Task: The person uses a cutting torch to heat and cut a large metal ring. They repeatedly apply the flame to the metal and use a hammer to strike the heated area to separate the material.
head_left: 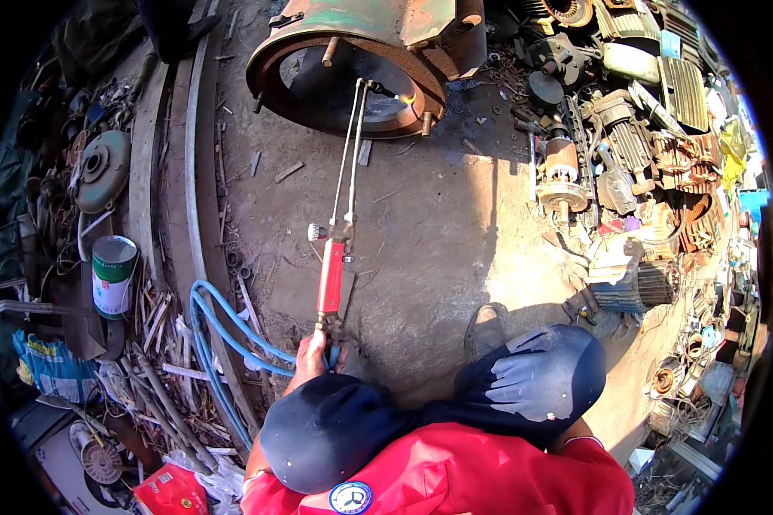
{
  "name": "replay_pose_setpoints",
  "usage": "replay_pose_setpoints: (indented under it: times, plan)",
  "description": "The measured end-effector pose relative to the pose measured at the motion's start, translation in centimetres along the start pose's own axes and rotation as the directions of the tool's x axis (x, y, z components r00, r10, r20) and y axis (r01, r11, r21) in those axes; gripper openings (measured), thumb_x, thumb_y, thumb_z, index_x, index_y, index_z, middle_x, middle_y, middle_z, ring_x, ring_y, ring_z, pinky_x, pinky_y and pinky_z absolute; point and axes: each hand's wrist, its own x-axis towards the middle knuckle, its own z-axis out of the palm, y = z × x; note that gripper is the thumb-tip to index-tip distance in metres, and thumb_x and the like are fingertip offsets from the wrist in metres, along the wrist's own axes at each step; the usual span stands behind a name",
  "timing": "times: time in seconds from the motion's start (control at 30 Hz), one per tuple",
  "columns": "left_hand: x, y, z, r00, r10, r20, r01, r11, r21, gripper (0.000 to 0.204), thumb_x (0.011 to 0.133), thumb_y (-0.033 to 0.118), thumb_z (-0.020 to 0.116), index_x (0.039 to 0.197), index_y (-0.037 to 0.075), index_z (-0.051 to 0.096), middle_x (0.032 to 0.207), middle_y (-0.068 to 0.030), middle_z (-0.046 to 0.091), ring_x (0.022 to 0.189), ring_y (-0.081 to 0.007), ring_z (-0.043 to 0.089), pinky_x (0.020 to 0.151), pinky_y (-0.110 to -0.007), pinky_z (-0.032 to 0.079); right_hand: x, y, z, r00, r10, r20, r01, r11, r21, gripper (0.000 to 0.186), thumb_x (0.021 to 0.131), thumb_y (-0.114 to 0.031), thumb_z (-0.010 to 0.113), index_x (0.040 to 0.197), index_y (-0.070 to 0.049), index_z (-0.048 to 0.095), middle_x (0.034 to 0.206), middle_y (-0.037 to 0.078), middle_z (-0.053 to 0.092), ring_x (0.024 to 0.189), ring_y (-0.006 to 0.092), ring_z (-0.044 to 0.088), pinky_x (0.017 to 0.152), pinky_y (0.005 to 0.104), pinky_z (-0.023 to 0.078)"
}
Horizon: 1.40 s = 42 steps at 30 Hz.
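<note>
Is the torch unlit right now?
No, a small orange flame shows at the tip of the torch, near the rusty rim of the green metal casing.

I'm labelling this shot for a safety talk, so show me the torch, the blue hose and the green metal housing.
Torch (331, 279): head view, on its red handle.
Blue hose (200, 335): head view, on its left-hand bend.
Green metal housing (361, 17): head view, on its painted wall.

The floor (421, 223) before me is grey and dusty. On it rest a rusty green casing (361, 15) ahead, a wood chip (289, 172) just this side, motor parts (627, 142) heaped to my right, long beams (196, 154) and sticks (159, 318) to my left, and my shoe (487, 330).
</note>
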Motion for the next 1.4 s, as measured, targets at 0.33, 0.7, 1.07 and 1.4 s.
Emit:
replay_pose_setpoints:
  times: [0.33,0.7,1.07,1.4]
  plan:
    - [-0.2,0.8,0.5,0.996,0.083,-0.028,-0.082,0.997,0.012,0.062,0.102,0.061,0.048,0.092,0.001,0.06,0.068,-0.0092,0.059,0.052,-0.0151,0.05,0.046,-0.03,0.037,0.6,-5.1,-4.0,0.981,-0.19,-0.047,0.187,0.98,-0.063,0.036,0.088,-0.028,0.072,0.112,-0.002,0.065,0.101,0.021,0.071,0.098,0.0389,0.07,0.086,0.0446,0.055]
    - [-0.3,1.8,2.0,0.994,0.089,-0.058,-0.083,0.991,0.107,0.063,0.102,0.062,0.046,0.09,0.002,0.061,0.068,-0.006,0.058,0.056,-0.0133,0.051,0.051,-0.029,0.038,-5.4,-32.9,-18.1,0.572,-0.803,-0.166,0.78,0.595,-0.192,0.03,0.087,-0.025,0.073,0.104,-0.002,0.065,0.096,0.021,0.069,0.095,0.0402,0.069,0.082,0.0439,0.054]
    - [0.4,-0.4,0.2,0.996,0.088,-0.027,-0.087,0.995,0.045,0.065,0.101,0.064,0.05,0.087,0.001,0.062,0.066,-0.0063,0.059,0.055,-0.0152,0.053,0.05,-0.03,0.04,-15.8,-49.1,-20.6,0.12,-0.982,-0.144,0.971,0.146,-0.189,0.031,0.092,-0.03,0.071,0.102,-0.001,0.066,0.096,0.022,0.068,0.097,0.0423,0.068,0.081,0.0491,0.054]
    - [1.1,-0.1,-0.5,0.988,0.117,0.104,-0.121,0.992,0.039,0.066,0.102,0.062,0.049,0.092,-0.001,0.064,0.069,-0.0068,0.06,0.057,-0.0143,0.053,0.053,-0.03,0.04,-13.7,-56.2,-19.7,0.006,-0.959,-0.282,0.968,0.076,-0.237,0.03,0.096,-0.033,0.066,0.106,-0.005,0.069,0.098,0.018,0.072,0.096,0.0391,0.071,0.08,0.0473,0.056]
